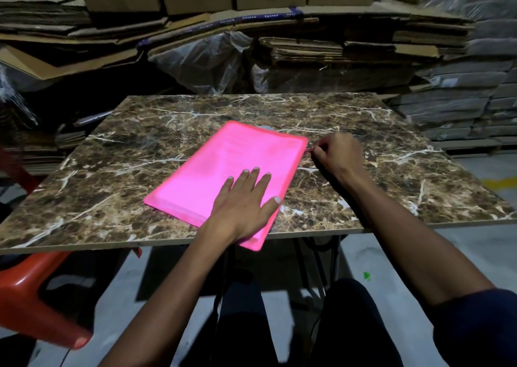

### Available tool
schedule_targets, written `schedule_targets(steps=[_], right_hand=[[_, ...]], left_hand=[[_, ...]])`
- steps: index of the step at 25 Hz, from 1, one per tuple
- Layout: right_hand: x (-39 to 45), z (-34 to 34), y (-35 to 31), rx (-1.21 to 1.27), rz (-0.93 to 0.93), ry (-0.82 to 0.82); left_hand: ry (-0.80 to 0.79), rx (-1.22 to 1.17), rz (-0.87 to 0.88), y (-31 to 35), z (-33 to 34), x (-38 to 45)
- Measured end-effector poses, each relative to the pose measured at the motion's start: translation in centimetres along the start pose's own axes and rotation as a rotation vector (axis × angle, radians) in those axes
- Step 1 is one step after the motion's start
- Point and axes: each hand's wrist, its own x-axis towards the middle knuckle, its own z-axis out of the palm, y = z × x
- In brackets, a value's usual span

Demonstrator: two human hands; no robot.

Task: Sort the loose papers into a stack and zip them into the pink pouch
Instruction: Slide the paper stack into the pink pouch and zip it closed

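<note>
Flat, L hand (240, 201) fingers spread on pink pouch (223, 171); R hand (335, 154) fingers pinching zip pull (308, 149).

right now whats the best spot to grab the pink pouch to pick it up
Probably the near corner of the pink pouch, which juts past the table edge: come from below and in front, thumb on top. The rest lies flat under the left hand.

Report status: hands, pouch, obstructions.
Left hand flat on pink pouch, pinning it. Right hand pinching zipper pull at far corner. No loose papers visible; marble table unobstructed.
</note>
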Motion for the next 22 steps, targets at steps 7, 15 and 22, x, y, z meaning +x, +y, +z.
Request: schedule_targets(steps=[7,15,22], right_hand=[[0.7,0.5,-0.3,0.112,0.042,-0.019],[-0.3,0.6,0.2,0.400,0.016,-0.028],[2.8,1.7,1.1,0.201,0.096,-0.023]], left_hand=[[0.009,-0.024,-0.031,0.2,0.1,0.1],[0.195,-0.016,0.070,0.5,-4.2,6.9],[0.008,-0.027,0.170,1.0,-0.7,12.7]])
